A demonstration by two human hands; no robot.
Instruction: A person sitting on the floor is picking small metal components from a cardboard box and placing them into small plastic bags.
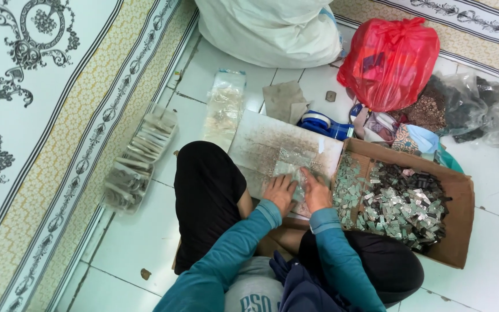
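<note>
Far left: patterned rug w/ scrollwork border. Next, on white tile floor, a clear bag of filled small packets; another clear plastic bag beyond the knee. Centre: worn whitish board on the lap, small clear plastic pouch lying on it. Left hand flat, fingers pressing pouch's near-left edge; right hand pressing its right side, fingers bent over it. Neither is clenched; both hold pouch down vs. board. Blue tape dispenser just behind board. Right: cardboard box full of small silvery and dark metal pieces, touching board edge. Red plastic bag further back.
</note>
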